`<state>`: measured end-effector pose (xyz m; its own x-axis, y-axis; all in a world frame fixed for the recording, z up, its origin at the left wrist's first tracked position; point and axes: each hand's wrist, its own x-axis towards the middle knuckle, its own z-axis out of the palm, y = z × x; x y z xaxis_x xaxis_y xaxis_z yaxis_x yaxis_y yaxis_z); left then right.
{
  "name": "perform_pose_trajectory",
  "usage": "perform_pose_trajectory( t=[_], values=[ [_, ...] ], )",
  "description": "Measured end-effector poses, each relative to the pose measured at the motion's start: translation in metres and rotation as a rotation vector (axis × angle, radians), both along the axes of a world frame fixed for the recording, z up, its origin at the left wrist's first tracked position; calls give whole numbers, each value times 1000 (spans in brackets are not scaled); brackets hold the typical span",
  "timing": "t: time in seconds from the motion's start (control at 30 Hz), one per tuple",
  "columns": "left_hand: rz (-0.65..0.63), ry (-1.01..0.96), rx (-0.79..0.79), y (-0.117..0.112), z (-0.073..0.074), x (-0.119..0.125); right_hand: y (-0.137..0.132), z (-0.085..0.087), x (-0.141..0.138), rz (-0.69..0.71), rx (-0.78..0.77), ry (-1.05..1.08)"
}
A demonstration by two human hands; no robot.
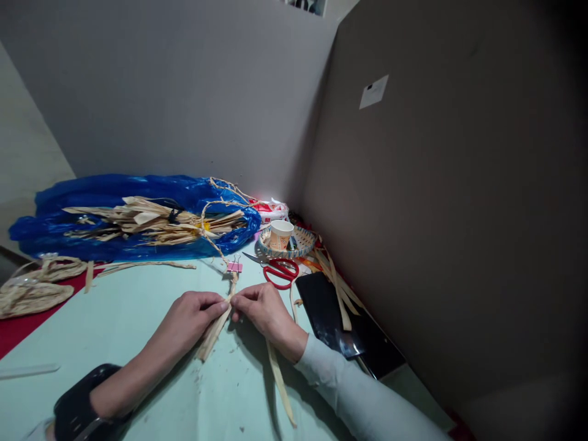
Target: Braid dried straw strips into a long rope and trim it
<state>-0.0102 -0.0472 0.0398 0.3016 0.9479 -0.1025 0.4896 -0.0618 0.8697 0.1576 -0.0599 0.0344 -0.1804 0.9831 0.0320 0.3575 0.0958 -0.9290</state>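
My left hand (pixel 193 315) and my right hand (pixel 261 309) meet at the middle of the pale green table (pixel 128 318), fingers pinched on a bundle of dried straw strips (pixel 215 334). The bundle's far end is held by a pink binder clip (pixel 234 266) with a twisted straw cord running off behind it. Loose strips trail from under my right hand toward the near edge. A black band sits on my left wrist; my right arm wears a light grey sleeve.
Red-handled scissors (pixel 279 272) lie just beyond my right hand. A small woven basket (pixel 301 245) holds a paper cup (pixel 280 234). A dark tablet (pixel 331 315) lies right. A blue plastic bag (pixel 133 214) carries dried husks. Straw coils (pixel 32 288) sit far left. Cardboard walls enclose the back and right.
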Motion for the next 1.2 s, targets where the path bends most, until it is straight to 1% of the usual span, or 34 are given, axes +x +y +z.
perform_pose_trajectory(
  t=[0.2, 0.27, 0.33, 0.47, 0.53, 0.63, 0.73, 0.8, 0.87, 0.97, 1.1, 1.2],
  values=[
    [69, 175, 216, -10, 17, 6, -6, 10, 1, -21, 91, -88],
    [66, 196, 249, -11, 20, 7, -5, 11, 2, -17, 98, -99],
    [29, 196, 223, -7, 19, 5, -3, 9, 4, 11, 74, -89],
    [-37, 199, 91, 4, 12, 0, 4, 4, 8, 73, 3, -59],
    [-48, 227, 81, 7, 11, -1, 5, 3, 9, 85, -9, -61],
    [-53, 315, 174, 2, 16, 2, 4, 5, 8, 67, 21, -87],
    [-24, 477, 329, -13, 20, 11, -1, 7, 3, 18, 72, -120],
    [-9, 597, 413, -24, 19, 18, -4, 9, -1, -13, 92, -129],
    [-18, 694, 471, -32, 14, 25, -5, 9, -4, -27, 100, -120],
    [-49, 795, 518, -39, 7, 30, -2, 6, -2, 9, 84, -79],
    [-77, 860, 531, -43, 0, 36, 4, -1, 2, 72, 17, 9],
    [-86, 847, 522, -48, -2, 42, 7, -6, 1, 66, -44, 83]
  ],
)
